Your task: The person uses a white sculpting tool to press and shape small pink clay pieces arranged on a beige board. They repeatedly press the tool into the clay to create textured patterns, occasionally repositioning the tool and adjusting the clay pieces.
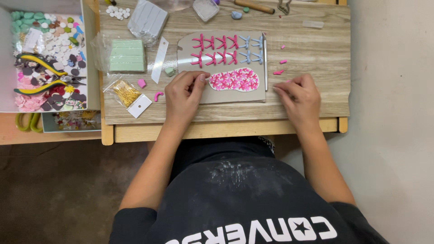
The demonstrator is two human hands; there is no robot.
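A grey card point(253, 92) lies on the wooden board, carrying a white oval slab covered in pink flowers point(235, 80) and two rows of pink point(216, 43) and pale blue point(251, 43) clay shapes. My left hand point(183, 95) rests on the card's left edge, thumb and forefinger pinched at the slab's left end; what they pinch is too small to tell. My right hand point(299, 97) sits on the board to the right of the card, fingertips curled down at a tiny pink bit near the card's corner.
A mint clay block point(127, 55), a grey clay block point(148, 19), a white blade strip point(159, 59), a bag of gold pins point(129, 95) and pink scraps point(279, 71) lie around. A box of clay pieces with yellow-handled pliers point(43, 72) stands at left.
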